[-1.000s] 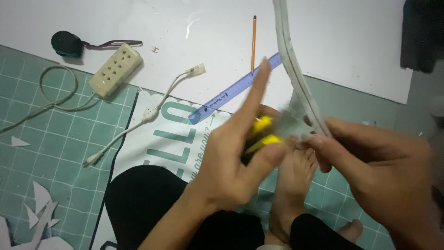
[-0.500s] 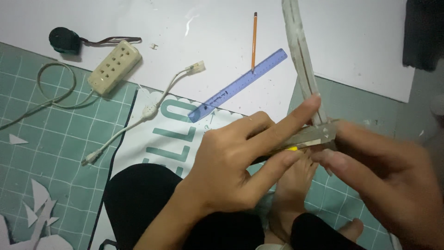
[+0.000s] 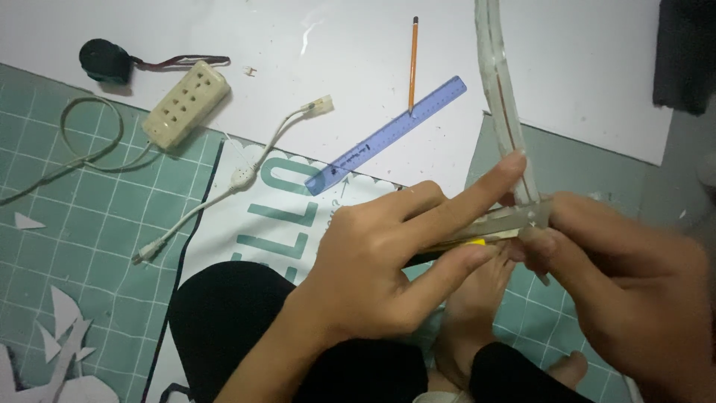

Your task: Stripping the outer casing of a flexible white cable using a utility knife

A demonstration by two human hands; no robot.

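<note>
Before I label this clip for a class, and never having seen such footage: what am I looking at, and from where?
The one picture comes from a camera worn on a person's head, looking down at their own two bare hands; there is no machine. The left hand holds a yellow-handled cutter, forefinger stretched along it. The right hand pinches a pale flexible strip where the blade meets it. Below lie a green cutting mat, a white sheet, a blue ruler, a pencil, a cream power strip, a white cable and paper scraps. Their knees and a bare foot show at the bottom.
</note>
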